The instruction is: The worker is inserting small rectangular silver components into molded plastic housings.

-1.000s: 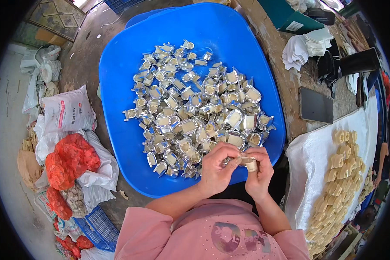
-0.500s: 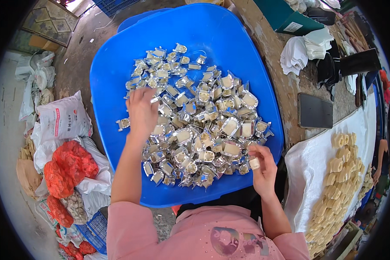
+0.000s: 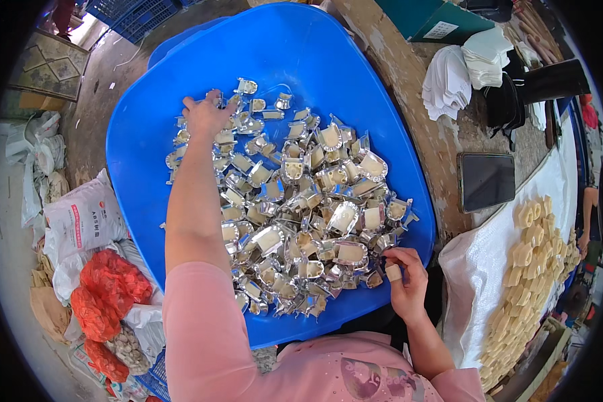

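A large heap of small silver, chrome-like parts with cream inner faces [image 3: 301, 221] lies in a big blue plastic tub [image 3: 315, 40] before me. My left hand [image 3: 208, 119] reaches over the heap's far left edge, its fingers apart and touching the parts there. My right hand [image 3: 409, 287] is at the heap's near right edge, fingers curled. At its thumb shows a small cream band or block [image 3: 393, 273]; I cannot tell whether it is a wrap or a held piece. What lies within the curled fingers is hidden.
To the right, many cream pieces [image 3: 522, 268] lie on a white woven sheet [image 3: 459, 281]. A dark phone [image 3: 486, 181] and white gloves [image 3: 445, 84] rest on the worn tabletop. White sacks [image 3: 84, 218] and red bags [image 3: 110, 288] stand at left. Another person's arm [image 3: 588, 214] shows far right.
My left hand has moved farther away, from the heap's left middle to its far left edge, and its fingers have spread. My right hand has stayed near the same edge. The view has shifted slightly.
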Action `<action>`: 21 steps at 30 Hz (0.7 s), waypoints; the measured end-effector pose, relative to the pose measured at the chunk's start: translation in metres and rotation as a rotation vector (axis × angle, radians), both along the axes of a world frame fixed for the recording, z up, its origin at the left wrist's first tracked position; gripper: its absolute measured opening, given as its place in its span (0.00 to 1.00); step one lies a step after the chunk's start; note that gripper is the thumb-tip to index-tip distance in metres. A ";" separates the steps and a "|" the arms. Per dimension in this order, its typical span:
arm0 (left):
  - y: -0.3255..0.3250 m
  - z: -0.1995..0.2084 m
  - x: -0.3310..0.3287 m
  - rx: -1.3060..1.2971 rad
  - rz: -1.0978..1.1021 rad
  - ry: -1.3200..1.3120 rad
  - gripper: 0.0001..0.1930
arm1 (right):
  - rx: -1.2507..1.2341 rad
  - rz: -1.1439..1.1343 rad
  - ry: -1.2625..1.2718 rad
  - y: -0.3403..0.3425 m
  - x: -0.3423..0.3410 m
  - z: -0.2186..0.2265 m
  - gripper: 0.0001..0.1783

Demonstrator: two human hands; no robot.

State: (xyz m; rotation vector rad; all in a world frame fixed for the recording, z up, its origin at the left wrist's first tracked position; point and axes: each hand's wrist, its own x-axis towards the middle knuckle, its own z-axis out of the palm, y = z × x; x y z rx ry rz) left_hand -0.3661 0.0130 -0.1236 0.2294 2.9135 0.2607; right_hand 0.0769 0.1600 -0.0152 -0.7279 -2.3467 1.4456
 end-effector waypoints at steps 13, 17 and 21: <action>0.010 0.006 0.020 0.126 -0.257 -0.197 0.25 | -0.009 -0.030 -0.002 -0.004 -0.002 -0.006 0.15; 0.007 -0.003 0.016 0.348 -0.356 -0.333 0.29 | 0.005 -0.021 0.010 -0.004 -0.001 -0.009 0.14; 0.000 0.002 0.028 0.438 -0.282 -0.574 0.29 | -0.008 -0.033 0.023 -0.004 0.000 -0.010 0.14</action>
